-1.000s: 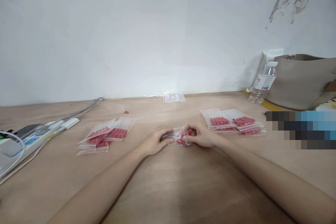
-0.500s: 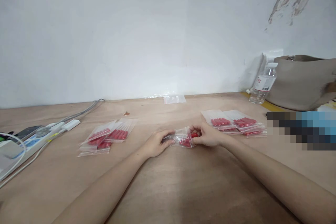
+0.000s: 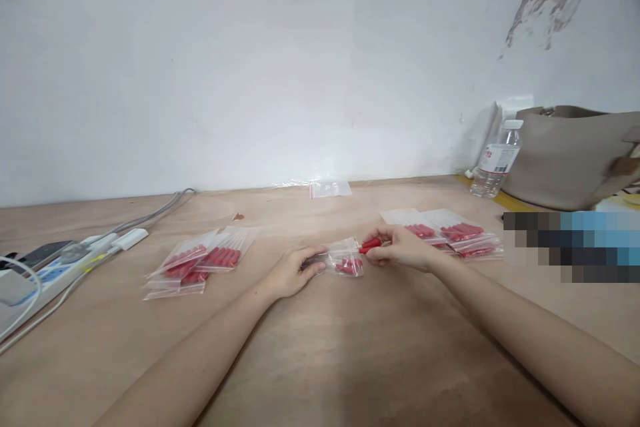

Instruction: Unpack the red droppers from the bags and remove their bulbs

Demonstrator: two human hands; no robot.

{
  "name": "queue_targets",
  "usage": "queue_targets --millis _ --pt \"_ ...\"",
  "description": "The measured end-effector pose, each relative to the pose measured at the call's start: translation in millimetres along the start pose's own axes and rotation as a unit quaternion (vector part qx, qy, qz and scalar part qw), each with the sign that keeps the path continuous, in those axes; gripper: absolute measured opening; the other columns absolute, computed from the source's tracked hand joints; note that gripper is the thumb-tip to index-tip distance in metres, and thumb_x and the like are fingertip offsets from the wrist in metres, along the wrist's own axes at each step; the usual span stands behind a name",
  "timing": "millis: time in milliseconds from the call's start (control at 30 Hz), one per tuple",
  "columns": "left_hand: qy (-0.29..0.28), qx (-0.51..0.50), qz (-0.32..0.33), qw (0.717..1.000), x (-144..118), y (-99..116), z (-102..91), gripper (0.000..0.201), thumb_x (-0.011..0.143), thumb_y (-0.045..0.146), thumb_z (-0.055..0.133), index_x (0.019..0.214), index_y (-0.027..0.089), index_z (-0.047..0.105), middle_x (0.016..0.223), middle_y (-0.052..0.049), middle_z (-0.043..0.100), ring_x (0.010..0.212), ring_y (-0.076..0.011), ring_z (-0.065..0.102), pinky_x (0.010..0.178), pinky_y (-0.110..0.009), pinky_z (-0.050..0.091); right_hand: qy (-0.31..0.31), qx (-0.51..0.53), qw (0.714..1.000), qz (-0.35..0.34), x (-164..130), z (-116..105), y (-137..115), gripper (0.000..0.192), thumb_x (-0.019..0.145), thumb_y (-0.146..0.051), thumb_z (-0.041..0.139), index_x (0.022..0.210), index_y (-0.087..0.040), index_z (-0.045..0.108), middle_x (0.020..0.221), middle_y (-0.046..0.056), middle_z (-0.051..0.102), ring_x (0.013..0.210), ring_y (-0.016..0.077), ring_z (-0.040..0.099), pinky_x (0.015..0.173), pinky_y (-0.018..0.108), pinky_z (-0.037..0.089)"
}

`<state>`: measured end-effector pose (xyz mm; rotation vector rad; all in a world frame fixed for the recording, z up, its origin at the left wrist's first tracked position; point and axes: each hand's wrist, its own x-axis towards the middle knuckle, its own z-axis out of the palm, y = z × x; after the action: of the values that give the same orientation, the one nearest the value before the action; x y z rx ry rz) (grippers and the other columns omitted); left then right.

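We note the small clear bag (image 3: 339, 260) lying flat on the table (image 3: 320, 360), pinned at its left end by our left hand (image 3: 293, 271), whose fingers press down closed on the plastic. Our right hand (image 3: 403, 248) sits just right of the bag's mouth, its fingertips pinched shut on one red piece (image 3: 371, 244).

Key relation: the red piece points leftward from the right fingertips toward the bag's open end, its long axis nearly level and roughly in line with the bag's own long axis, which runs left to right between the two hands. The piece's tip looks to be touching or just at the mouth; we cannot tell whether it is partly inside. The right hand is the nearer one to the mouth; the left holds the far end. More red pieces lie inside the bag, close to the mouth.

Just beyond the right knuckles lies a pile of filled bags (image 3: 450, 233); another pile of bags (image 3: 200, 261) lies well left of the left hand.

Change from half a second ago: the right hand has drawn rightward away from the bag, and the piece, then bunched against the plastic under the fingers, now shows as a clear red stick outside it. The left hand has hardly shifted.
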<state>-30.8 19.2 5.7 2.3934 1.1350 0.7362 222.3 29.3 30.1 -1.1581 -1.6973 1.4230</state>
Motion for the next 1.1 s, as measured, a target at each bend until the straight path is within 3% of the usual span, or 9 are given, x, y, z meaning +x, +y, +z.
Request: queue_targets --millis 133,233,300,367,500,633,833,1100 --pt "0.019 0.023 -0.018 0.999 -1.0 -9.5 -7.2 0.038 0.082 0.037 0.049 0.115 0.019 0.054 0.118 -0.005 0.056 0.107 -0.0195 0.052 0.092 -0.033 0.041 0.064 -0.005 0.998 0.0 -1.9 -24.6 -9.7 0.028 0.06 -0.031 0.067 0.081 -0.014 0.058 0.067 0.002 0.061 0.054 0.0085 0.051 0.051 0.022 0.041" --pt "0.03 0.036 -0.029 0.998 -1.9 -18.1 -11.3 0.038 0.081 0.038 0.049 0.114 0.02 0.055 0.12 -0.004 0.055 0.108 -0.0194 0.051 0.093 -0.033 0.041 0.172 -0.063 0.982 -0.052 -0.9 -41.1 -7.7 0.033 0.065 -0.039 0.064 0.087 -0.015 0.059 0.077 0.006 0.064 0.06 0.0114 0.054 0.056 0.025 0.044" --pt "0.034 0.041 -0.03 0.998 -2.6 -22.6 -12.1 0.039 0.081 0.039 0.049 0.114 0.02 0.054 0.122 -0.004 0.053 0.111 -0.0197 0.049 0.095 -0.034 0.039 0.261 -0.16 0.946 -0.103 -0.1 -44.7 -1.3 0.033 0.068 -0.04 0.06 0.091 -0.016 0.06 0.078 0.006 0.064 0.063 0.0142 0.056 0.06 0.029 0.045" --pt "0.033 0.044 -0.028 0.998 -3.2 -24.8 -11.9 0.04 0.081 0.04 0.049 0.115 0.02 0.054 0.123 -0.004 0.052 0.114 -0.02 0.046 0.097 -0.035 0.037 0.307 -0.277 0.896 -0.163 0.5 -41.0 8.2 0.029 0.073 -0.036 0.056 0.093 -0.017 0.061 0.081 0.006 0.065 0.07 0.0169 0.058 0.067 0.031 0.045" --pt "0.027 0.048 -0.033 0.998 -3.8 -23.1 -12.1 0.042 0.081 0.041 0.049 0.116 0.019 0.054 0.124 -0.006 0.051 0.116 -0.0203 0.044 0.099 -0.035 0.035 0.224 -0.466 0.815 -0.261 1.5 -23.1 28.9 0.026 0.084 -0.022 0.041 0.101 -0.018 0.06 0.1 0.008 0.062 0.09 0.0195 0.055 0.079 0.032 0.042" --pt "0.024 0.05 -0.04 0.998 -3.5 -20.0 -13.3 0.041 0.081 0.041 0.048 0.115 0.02 0.054 0.124 -0.005 0.051 0.115 -0.0206 0.046 0.097 -0.036 0.038 0.146 -0.574 0.759 -0.269 3.2 -13.3 41.3 0.032 0.087 -0.017 0.033 0.111 -0.017 0.056 0.105 0.009 0.06 0.094 0.0207 0.051 0.081 0.032 0.04" --pt "0.023 0.063 -0.03 0.997 -3.3 -20.5 -13.2 0.041 0.081 0.042 0.047 0.115 0.019 0.055 0.124 -0.006 0.051 0.115 -0.0204 0.046 0.097 -0.035 0.038 0.13 -0.607 0.748 -0.234 3.6 -14.7 44.2 0.031 0.087 -0.018 0.035 0.105 -0.02 0.06 0.105 0.009 0.059 0.094 0.0205 0.051 0.08 0.034 0.038" --pt "-0.031 0.091 0.012 0.995 0.3 -18.0 -14.6 0.043 0.084 0.042 0.044 0.121 0.022 0.049 0.128 -0.005 0.046 0.121 -0.0194 0.039 0.102 -0.036 0.03 0.213 -0.582 0.752 -0.223 -3.3 -13.4 42.7 0.026 0.085 -0.028 0.041 0.093 -0.018 0.063 0.101 0.008 0.062 0.091 0.0225 0.052 0.082 0.038 0.031"
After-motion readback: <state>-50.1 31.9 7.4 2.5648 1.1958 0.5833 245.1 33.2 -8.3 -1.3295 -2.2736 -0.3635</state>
